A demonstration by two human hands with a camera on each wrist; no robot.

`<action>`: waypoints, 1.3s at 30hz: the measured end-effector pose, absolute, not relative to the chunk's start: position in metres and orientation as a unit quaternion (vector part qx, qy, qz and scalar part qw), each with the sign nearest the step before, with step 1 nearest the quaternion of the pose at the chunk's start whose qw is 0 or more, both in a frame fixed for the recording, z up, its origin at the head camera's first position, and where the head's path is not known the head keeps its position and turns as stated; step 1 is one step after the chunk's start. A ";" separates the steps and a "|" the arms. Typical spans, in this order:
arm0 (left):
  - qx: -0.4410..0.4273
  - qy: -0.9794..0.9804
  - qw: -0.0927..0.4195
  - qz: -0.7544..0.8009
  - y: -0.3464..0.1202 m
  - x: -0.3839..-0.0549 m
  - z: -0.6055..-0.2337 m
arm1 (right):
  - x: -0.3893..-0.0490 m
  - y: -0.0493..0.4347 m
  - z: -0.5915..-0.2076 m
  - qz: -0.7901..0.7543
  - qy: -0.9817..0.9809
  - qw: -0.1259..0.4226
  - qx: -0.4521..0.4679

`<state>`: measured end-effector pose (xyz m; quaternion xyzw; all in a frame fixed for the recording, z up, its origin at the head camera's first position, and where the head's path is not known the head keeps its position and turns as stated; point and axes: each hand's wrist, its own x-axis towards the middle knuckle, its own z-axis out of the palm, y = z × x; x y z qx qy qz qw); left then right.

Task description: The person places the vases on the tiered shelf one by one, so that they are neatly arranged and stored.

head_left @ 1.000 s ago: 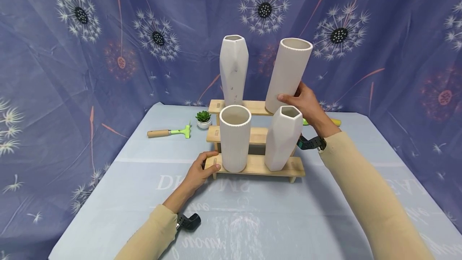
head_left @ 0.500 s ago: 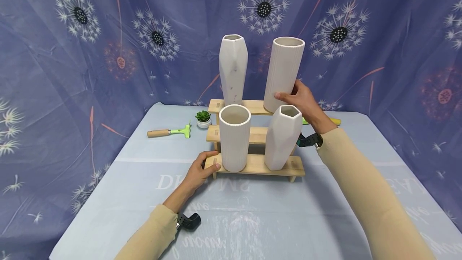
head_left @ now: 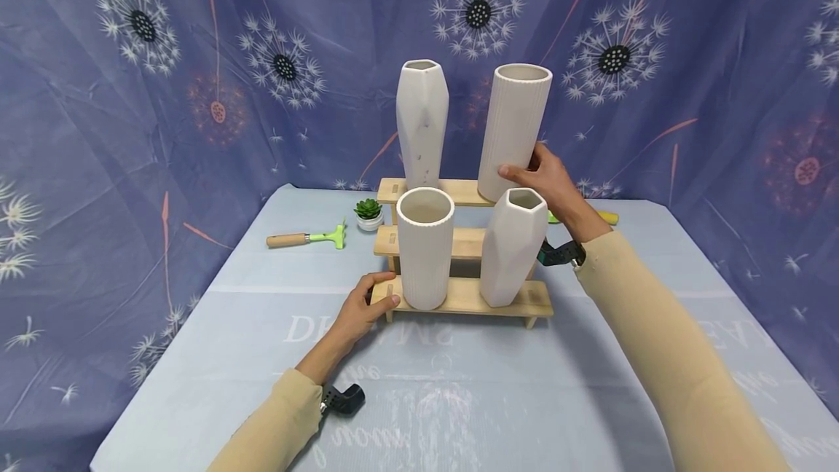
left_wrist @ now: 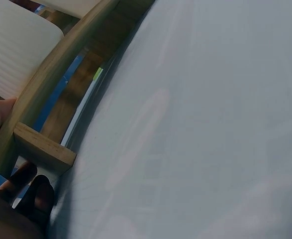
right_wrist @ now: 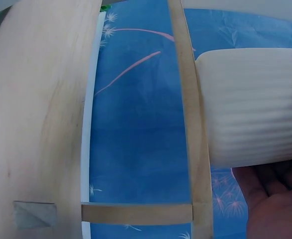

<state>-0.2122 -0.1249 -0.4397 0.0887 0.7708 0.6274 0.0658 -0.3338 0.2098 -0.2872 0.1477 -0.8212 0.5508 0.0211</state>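
Note:
My right hand (head_left: 550, 181) grips the lower part of a ribbed white cylindrical vase (head_left: 514, 126) at the right end of the top step. Thumb in front, its other fingers are partly hidden behind the vase. The vase leans slightly right, and the right wrist view shows its base against the plank edge (right_wrist: 193, 114). With my left hand (head_left: 360, 308) I hold the left end of the bottom step of a wooden three-step stand (head_left: 467, 297), thumb on top. In the left wrist view, fingers (left_wrist: 39, 199) show beneath the step, beside a stand leg (left_wrist: 46, 147).
A faceted white vase (head_left: 422, 122) stands top left. On the bottom step are a ribbed vase (head_left: 426, 261) and a faceted vase (head_left: 513, 253). Left of the stand lie a small green-headed rake (head_left: 304, 239) and a potted succulent (head_left: 369, 215). A yellow-handled tool (head_left: 607, 218) lies behind my right wrist.
My right hand has shifted the top right vase slightly left and brought it more upright, mostly in the first half second. The left hand stays on the stand.

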 end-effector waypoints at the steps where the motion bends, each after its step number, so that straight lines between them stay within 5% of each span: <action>1: 0.089 0.771 0.066 0.628 -0.125 -0.212 -0.439 | -0.332 0.210 -0.287 0.549 -0.823 0.022 0.147; 27: 0.074 0.781 0.063 0.617 -0.124 -0.210 -0.432 | -0.314 0.236 -0.313 0.549 -0.829 0.059 0.090; 39: 0.070 0.810 0.017 0.583 -0.138 -0.219 -0.452 | -0.296 0.248 -0.324 0.547 -0.827 0.097 0.081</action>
